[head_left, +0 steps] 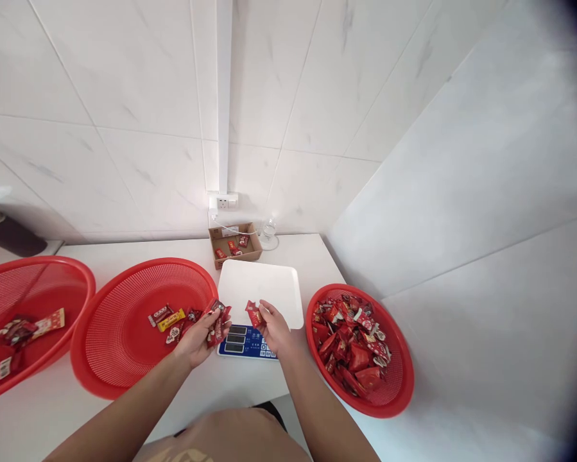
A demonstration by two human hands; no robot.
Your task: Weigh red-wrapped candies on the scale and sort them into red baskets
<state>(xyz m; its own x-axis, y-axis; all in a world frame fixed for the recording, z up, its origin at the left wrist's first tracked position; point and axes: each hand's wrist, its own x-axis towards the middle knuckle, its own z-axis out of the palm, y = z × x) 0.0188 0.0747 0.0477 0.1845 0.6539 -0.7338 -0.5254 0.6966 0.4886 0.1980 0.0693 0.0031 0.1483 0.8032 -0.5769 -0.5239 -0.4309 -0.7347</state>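
Several red-wrapped candies (pixel 217 326) are in my left hand (pixel 199 340), its fingers curled round them, by the right rim of the middle red basket (pixel 110 321). My right hand (pixel 275 330) pinches a single red candy packet (pixel 253 313) between thumb and fingers. Both hands hover over the front of a scale with a white pan (pixel 264 285) and a blue keypad panel (pixel 242 341), which my right hand partly covers. In the middle basket lie a yellow-wrapped bar (pixel 171 320) and several red and brown packets (pixel 160 314).
At the right stands a red basket (pixel 398 391) heaped with red packets (pixel 355 346). Another red basket (pixel 83 273) at far left holds a few packets. Behind the scale are a cardboard box (pixel 249 253) with candies, a clear glass object (pixel 268 232) and a wall socket (pixel 223 203).
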